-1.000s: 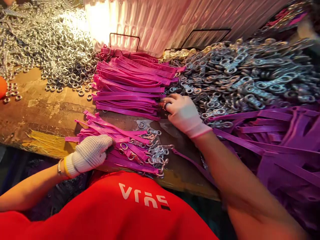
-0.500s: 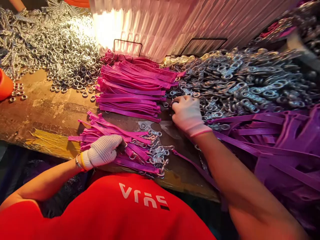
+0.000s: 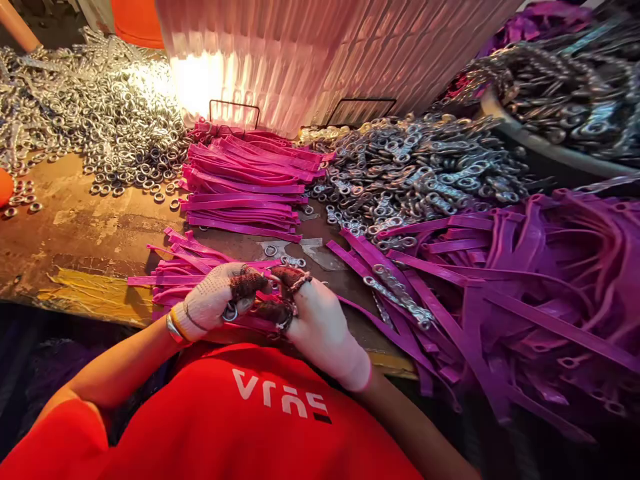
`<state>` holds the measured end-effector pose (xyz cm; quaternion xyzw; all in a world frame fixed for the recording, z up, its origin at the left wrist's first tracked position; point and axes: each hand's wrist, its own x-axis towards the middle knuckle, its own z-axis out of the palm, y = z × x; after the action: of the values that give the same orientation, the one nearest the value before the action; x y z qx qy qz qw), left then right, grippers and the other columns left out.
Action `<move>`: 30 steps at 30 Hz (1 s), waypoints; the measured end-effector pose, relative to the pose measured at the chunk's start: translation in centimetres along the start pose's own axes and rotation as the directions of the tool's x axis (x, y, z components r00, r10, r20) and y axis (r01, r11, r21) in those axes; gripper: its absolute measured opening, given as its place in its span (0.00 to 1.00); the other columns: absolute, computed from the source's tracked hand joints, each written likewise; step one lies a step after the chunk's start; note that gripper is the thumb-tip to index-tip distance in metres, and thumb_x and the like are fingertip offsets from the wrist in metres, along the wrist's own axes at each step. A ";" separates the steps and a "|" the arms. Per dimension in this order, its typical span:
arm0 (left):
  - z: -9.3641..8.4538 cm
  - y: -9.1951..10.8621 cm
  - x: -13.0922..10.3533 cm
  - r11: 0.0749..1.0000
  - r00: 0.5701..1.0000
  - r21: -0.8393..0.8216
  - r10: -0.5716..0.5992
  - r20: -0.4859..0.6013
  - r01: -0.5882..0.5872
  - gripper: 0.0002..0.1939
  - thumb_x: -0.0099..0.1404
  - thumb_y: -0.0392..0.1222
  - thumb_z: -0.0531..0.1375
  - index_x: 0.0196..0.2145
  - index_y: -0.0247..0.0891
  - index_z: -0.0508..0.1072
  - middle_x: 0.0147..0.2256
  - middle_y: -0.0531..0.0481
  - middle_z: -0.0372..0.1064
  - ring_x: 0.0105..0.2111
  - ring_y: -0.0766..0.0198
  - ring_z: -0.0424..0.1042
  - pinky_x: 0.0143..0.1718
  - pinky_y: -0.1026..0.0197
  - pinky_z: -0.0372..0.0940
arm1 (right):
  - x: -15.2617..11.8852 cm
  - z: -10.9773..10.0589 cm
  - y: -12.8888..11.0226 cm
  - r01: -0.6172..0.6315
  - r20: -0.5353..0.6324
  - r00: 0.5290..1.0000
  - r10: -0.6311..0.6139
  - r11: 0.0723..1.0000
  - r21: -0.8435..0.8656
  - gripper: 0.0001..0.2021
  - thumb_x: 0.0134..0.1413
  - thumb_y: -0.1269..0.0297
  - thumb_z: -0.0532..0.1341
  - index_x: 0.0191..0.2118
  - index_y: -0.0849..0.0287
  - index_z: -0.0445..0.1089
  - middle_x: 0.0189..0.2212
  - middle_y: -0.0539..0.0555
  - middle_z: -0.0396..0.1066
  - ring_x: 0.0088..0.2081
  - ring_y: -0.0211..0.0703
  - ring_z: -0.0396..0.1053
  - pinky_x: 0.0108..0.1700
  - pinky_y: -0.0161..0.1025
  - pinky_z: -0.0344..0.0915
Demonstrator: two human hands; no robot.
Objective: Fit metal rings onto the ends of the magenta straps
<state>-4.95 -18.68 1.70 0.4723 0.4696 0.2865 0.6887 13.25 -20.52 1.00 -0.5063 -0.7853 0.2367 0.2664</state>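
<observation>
Both gloved hands meet at the near edge of the wooden table (image 3: 80, 230). My left hand (image 3: 215, 303) pinches a small metal ring (image 3: 230, 312) and the end of a pink strap over the near pile of pink straps with hardware (image 3: 185, 263). My right hand (image 3: 313, 320) has its stained fingertips closed on a small metal clasp, touching the left fingers. A neat stack of pink straps (image 3: 245, 187) lies beyond the hands. A heap of metal swivel clasps (image 3: 415, 173) spreads to the right of that stack.
Loose silver rings (image 3: 100, 127) cover the far left of the table. Tangled purple straps (image 3: 525, 280) fill the right side, one with a clasp (image 3: 400, 297). A tray of more metal parts (image 3: 565, 93) sits far right. A ribbed translucent panel (image 3: 325, 53) stands behind.
My right hand left the clasp heap and came back to the near edge, meeting my left hand. The left hand lifted slightly off the near strap pile with a ring between its fingers.
</observation>
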 end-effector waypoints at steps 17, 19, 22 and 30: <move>1.5 -0.5 -1.2 0.841 0.941 0.463 0.336 -0.044 -0.279 0.11 0.69 0.43 0.58 0.40 0.34 0.75 0.33 0.49 0.75 0.31 0.65 0.71 0.34 0.64 0.64 | -1.0 0.0 0.7 -0.014 -0.047 0.999 0.018 0.997 0.077 0.09 0.56 0.69 0.52 0.35 0.57 0.70 0.32 0.56 0.71 0.38 0.48 0.68 0.41 0.42 0.63; 1.3 -0.4 -1.0 0.798 0.925 0.537 0.372 -0.081 -0.274 0.07 0.66 0.40 0.60 0.37 0.34 0.74 0.34 0.49 0.75 0.32 0.64 0.72 0.36 0.64 0.64 | -1.0 -0.1 0.9 -0.020 -0.043 0.999 0.022 0.999 0.046 0.09 0.54 0.70 0.52 0.33 0.56 0.69 0.31 0.56 0.71 0.36 0.47 0.67 0.39 0.41 0.62; 0.8 0.0 -0.7 0.759 0.924 0.593 0.378 -0.067 -0.267 0.06 0.63 0.37 0.60 0.38 0.34 0.72 0.35 0.48 0.75 0.33 0.63 0.72 0.36 0.63 0.64 | -1.1 -0.5 1.0 -0.028 0.015 0.999 0.029 0.999 -0.023 0.08 0.53 0.70 0.52 0.29 0.57 0.68 0.28 0.55 0.70 0.31 0.44 0.64 0.35 0.39 0.58; 0.6 0.4 1.3 0.887 0.982 0.445 0.050 0.181 -0.127 0.10 0.67 0.43 0.54 0.29 0.37 0.66 0.24 0.53 0.66 0.22 0.67 0.63 0.23 0.64 0.57 | -1.8 -0.1 2.2 0.106 0.030 0.994 -0.102 0.969 -0.221 0.10 0.51 0.65 0.52 0.22 0.57 0.65 0.23 0.56 0.67 0.27 0.43 0.59 0.32 0.40 0.52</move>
<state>-3.89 -17.67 1.64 0.6630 0.4431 0.1600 0.5818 15.46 -21.31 -0.65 -0.4887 -0.8348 0.1379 0.2127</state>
